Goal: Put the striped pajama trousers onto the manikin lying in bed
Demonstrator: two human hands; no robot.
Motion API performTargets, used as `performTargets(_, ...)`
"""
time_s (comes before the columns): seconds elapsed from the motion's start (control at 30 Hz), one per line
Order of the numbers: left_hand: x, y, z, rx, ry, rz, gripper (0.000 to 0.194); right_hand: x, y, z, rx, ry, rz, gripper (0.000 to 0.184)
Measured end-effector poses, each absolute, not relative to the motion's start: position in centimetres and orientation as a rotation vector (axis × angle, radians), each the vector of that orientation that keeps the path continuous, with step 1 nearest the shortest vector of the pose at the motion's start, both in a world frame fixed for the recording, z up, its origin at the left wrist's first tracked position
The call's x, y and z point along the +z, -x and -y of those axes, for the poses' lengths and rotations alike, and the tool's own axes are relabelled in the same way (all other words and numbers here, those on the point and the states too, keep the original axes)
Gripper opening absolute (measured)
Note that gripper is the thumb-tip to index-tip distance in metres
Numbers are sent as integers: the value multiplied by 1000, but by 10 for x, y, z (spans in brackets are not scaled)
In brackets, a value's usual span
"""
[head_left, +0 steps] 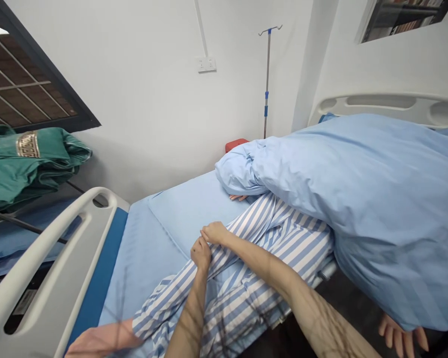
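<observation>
A person lies on the bed in blue-and-white striped trousers [269, 248], the upper body covered by a pale blue duvet [373, 209]. My left hand [200, 252] and my right hand [214, 232] sit close together on the trouser leg, each pinching the striped cloth. A bare foot [100, 340] shows at the lower left, beyond the trouser cuff. A hand [399, 338] hangs below the duvet's edge at the lower right. Fingers [238, 197] also peek out from under the duvet.
A white plastic bed end [48, 258] with a dark blue panel stands at the left, and a pale blue sheet [153, 248] covers the mattress. Behind are a headboard [388, 107], an IV pole [268, 84], a red object [236, 144] and folded green cloth [26, 164].
</observation>
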State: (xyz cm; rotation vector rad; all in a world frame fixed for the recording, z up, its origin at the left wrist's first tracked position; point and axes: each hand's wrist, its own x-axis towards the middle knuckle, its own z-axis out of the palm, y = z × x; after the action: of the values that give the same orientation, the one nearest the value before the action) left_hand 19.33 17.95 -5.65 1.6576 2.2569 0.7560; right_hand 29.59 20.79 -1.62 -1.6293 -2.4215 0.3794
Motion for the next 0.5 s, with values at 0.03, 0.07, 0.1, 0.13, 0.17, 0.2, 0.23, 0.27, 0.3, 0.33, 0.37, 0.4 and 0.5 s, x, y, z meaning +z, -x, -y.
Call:
performTargets(0.03,-56,-194,-179,748,-1616,-2234,44,-19,-300,-206,346,1630,2449,44)
performTargets(0.07,-56,-194,-179,742,-1577,-2210,44,-23,-303,-204,353,1643,2439,44)
performTargets(0.1,-56,-195,-178,746,-1548,-2189,44,-29,-305,-202,384,1663,2401,42)
performTargets(0.13,-56,-195,-177,760,-1540,-2171,42,-35,-307,-201,425,1684,2332,41)
performTargets(0.17,-56,-195,-177,780,-1536,-2155,41,-41,-309,-201,475,1695,2236,39)
performTargets(0.2,-54,-195,-178,811,-1526,-2138,41,-46,-310,-202,537,1687,2121,38)
performTargets(0.23,-52,-197,-179,856,-1508,-2116,42,-50,-312,-205,614,1658,1984,38)
performTargets(0.27,-49,-199,-182,917,-1480,-2089,43,-52,-314,-208,696,1616,1846,40)
performTargets(0.3,-45,-203,-185,991,-1434,-2057,44,-54,-316,-212,768,1566,1733,44)
performTargets(0.33,-40,-209,-189,1073,-1370,-2018,44,-54,-318,-216,827,1518,1643,47)
performTargets(0.37,-35,-215,-194,1155,-1294,-1971,44,-54,-320,-220,872,1476,1568,49)
performTargets(0.4,-32,-223,-198,1228,-1216,-1923,43,-54,-321,-223,907,1440,1498,49)
performTargets(0.5,-30,-248,-203,1253,-1148,-1878,42,-56,-323,-228,983,1357,1330,49)
